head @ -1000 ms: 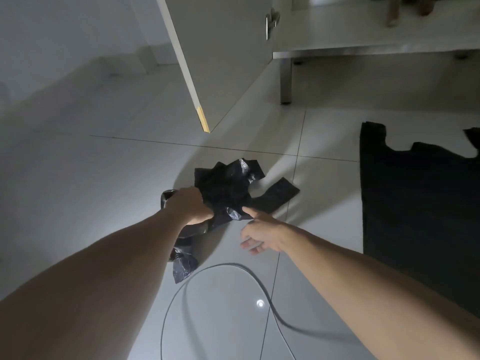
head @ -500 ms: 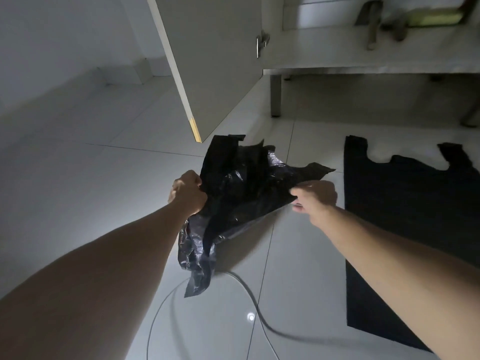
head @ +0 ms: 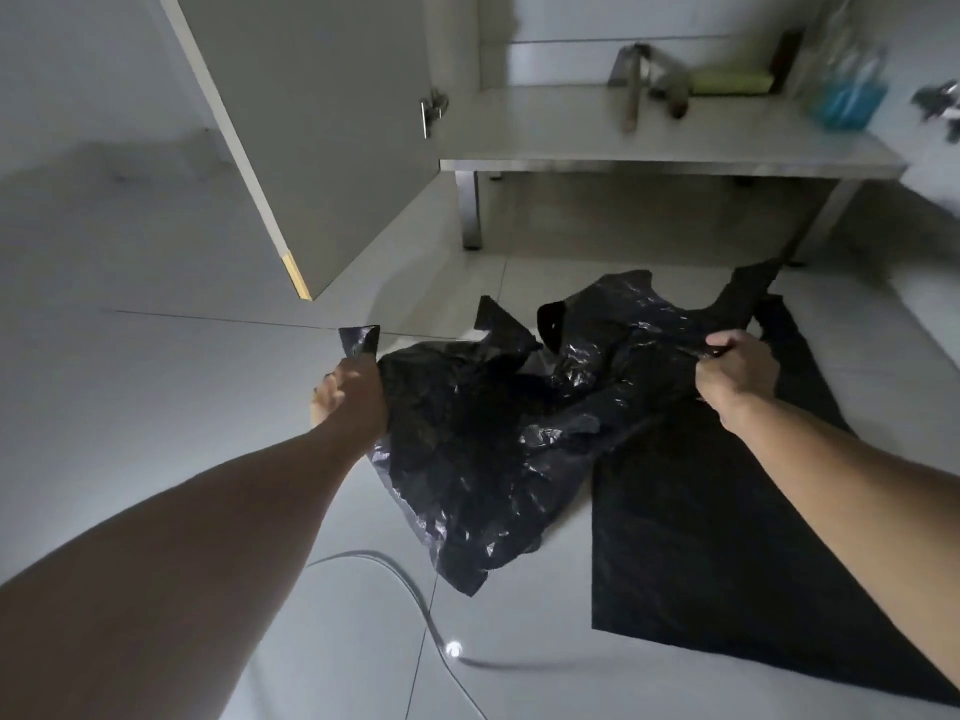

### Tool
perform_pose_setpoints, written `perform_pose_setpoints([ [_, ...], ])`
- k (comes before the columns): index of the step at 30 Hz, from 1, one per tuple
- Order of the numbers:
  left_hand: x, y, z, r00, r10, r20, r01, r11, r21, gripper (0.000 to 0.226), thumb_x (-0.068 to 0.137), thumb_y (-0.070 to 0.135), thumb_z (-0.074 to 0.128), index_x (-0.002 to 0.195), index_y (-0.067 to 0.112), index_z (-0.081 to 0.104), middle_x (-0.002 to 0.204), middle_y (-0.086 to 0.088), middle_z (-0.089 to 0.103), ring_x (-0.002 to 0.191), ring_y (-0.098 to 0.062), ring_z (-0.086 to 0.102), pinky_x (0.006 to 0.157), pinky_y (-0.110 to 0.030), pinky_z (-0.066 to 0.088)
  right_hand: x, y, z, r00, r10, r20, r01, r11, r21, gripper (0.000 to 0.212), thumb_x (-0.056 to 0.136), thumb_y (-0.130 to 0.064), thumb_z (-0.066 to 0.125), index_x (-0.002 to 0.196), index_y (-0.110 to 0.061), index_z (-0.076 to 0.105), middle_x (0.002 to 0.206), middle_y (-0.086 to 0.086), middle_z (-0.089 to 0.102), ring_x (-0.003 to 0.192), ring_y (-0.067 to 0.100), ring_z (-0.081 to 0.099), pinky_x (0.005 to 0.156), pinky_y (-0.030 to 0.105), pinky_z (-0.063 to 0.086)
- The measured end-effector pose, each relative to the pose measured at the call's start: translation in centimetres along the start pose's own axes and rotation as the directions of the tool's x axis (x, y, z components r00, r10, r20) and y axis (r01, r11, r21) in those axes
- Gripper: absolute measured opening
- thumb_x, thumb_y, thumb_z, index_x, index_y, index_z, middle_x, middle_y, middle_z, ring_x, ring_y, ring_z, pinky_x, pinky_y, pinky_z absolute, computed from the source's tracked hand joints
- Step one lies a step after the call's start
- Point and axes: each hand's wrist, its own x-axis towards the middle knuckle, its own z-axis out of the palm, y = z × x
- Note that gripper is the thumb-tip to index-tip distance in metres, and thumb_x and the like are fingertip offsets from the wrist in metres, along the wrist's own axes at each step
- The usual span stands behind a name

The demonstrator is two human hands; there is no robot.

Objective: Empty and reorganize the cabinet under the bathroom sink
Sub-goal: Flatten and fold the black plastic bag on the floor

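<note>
Crumpled black plastic bag, bunched a second ago, now stretched wide above tiled floor. Left hand grips one corner, right hand pinches opposite edge. Likely flattening onto flat black bag.

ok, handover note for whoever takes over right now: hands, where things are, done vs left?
Left hand: grips one edge of the crumpled black plastic bag.
Right hand: pinches the opposite edge; the bag is stretched between the hands above the tiled floor.
A second black bag lies flat on the floor, under the right arm.
Cabinet door is open. On the cabinet shelf: a blue bottle and blurred items.
Done: one bag laid flat.
Left: flatten this bag, empty the shelf, reorganize.
</note>
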Motion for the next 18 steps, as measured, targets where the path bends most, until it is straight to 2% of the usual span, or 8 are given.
perform_pose_setpoints([
  [2, -0.3, 1.0, 0.7, 0.996, 0.084, -0.013, -0.082, 0.992, 0.091, 0.026, 0.089, 0.011, 0.051, 0.114, 0.009, 0.055, 0.106, -0.011, 0.054, 0.089, -0.026, 0.049, 0.075, -0.036, 0.045, 0.0, 1.1, -1.0, 0.991, 0.057, 0.118, -0.071, 0.991, 0.116, 0.060, 0.091, -0.009, 0.062, 0.145, -0.025, 0.041, 0.138, 0.005, 0.051, 0.117, 0.030, 0.057, 0.092, 0.043, 0.054],
  [4, -0.8, 2.3, 1.5, 0.975, 0.212, -0.067, -0.204, 0.972, 0.119, 0.035, 0.089, 0.021, 0.049, 0.122, 0.009, 0.051, 0.130, -0.014, 0.044, 0.113, -0.031, 0.046, 0.097, -0.045, 0.040, -1.1, 1.7, -1.4, 0.955, 0.120, 0.270, -0.182, 0.959, 0.217, 0.084, 0.089, -0.018, 0.068, 0.152, -0.042, 0.017, 0.140, 0.001, 0.044, 0.122, 0.030, 0.053, 0.084, 0.047, 0.056],
  [7, -2.1, 4.7, 2.8, 0.850, 0.523, -0.060, -0.495, 0.833, 0.248, 0.048, 0.088, 0.040, 0.040, 0.121, 0.009, 0.056, 0.138, -0.014, 0.041, 0.128, -0.035, 0.037, 0.113, -0.053, 0.023, -4.3, 2.7, 0.0, 0.898, 0.264, 0.352, -0.319, 0.942, 0.107, 0.106, 0.083, -0.030, 0.076, 0.152, -0.040, -0.004, 0.148, 0.007, 0.040, 0.123, 0.034, 0.052, 0.065, 0.042, 0.057],
  [9, -3.5, 6.3, 3.4, 0.734, 0.677, 0.063, -0.658, 0.685, 0.314, 0.055, 0.092, 0.050, 0.035, 0.130, 0.014, 0.052, 0.148, -0.013, 0.034, 0.140, -0.033, 0.025, 0.117, -0.055, 0.010, -6.5, 3.6, 1.5, 0.835, 0.363, 0.414, -0.415, 0.909, 0.040, 0.111, 0.074, -0.031, 0.082, 0.150, -0.030, 0.001, 0.137, 0.010, 0.049, 0.111, 0.035, 0.058, 0.061, 0.045, 0.058],
  [11, -5.1, 7.8, 4.4, 0.608, 0.762, 0.223, -0.782, 0.527, 0.333, 0.063, 0.095, 0.057, 0.029, 0.142, 0.017, 0.040, 0.157, -0.010, 0.022, 0.147, -0.028, 0.011, 0.119, -0.054, 0.002, -8.5, 4.2, 2.4, 0.777, 0.413, 0.476, -0.459, 0.888, -0.020, 0.096, 0.072, -0.028, 0.083, 0.140, -0.018, 0.015, 0.121, 0.011, 0.057, 0.091, 0.033, 0.066, 0.062, 0.044, 0.058],
  [14, -6.7, 9.3, 6.0, 0.463, 0.754, 0.466, -0.885, 0.365, 0.288, 0.074, 0.093, 0.065, 0.026, 0.152, 0.020, 0.022, 0.162, -0.007, 0.005, 0.149, -0.024, -0.004, 0.119, -0.052, -0.004, -9.7, 5.2, 2.9, 0.790, 0.406, 0.460, -0.399, 0.909, -0.116, 0.080, 0.075, -0.018, 0.080, 0.133, -0.008, 0.026, 0.111, 0.014, 0.062, 0.081, 0.028, 0.068, 0.058, 0.035, 0.055],
  [16, -7.0, 9.3, 7.0, 0.436, 0.684, 0.584, -0.899, 0.299, 0.321, 0.083, 0.090, 0.071, 0.027, 0.154, 0.021, 0.010, 0.162, -0.007, -0.008, 0.148, -0.026, -0.013, 0.118, -0.054, -0.008, -9.5, 5.5, 2.7, 0.830, 0.376, 0.411, -0.355, 0.926, -0.128, 0.077, 0.077, -0.010, 0.076, 0.136, -0.003, 0.028, 0.119, 0.017, 0.057, 0.087, 0.028, 0.063, 0.069, 0.040, 0.059],
  [18, -6.7, 8.8, 7.7, 0.478, 0.605, 0.637, -0.876, 0.275, 0.396, 0.089, 0.088, 0.074, 0.030, 0.155, 0.021, 0.003, 0.161, -0.009, -0.013, 0.147, -0.029, -0.017, 0.116, -0.056, -0.011, -8.7, 5.5, 1.8, 0.874, 0.354, 0.332, -0.331, 0.935, -0.127, 0.071, 0.080, -0.007, 0.073, 0.136, 0.000, 0.030, 0.124, 0.019, 0.054, 0.092, 0.031, 0.059, 0.073, 0.037, 0.056],
])
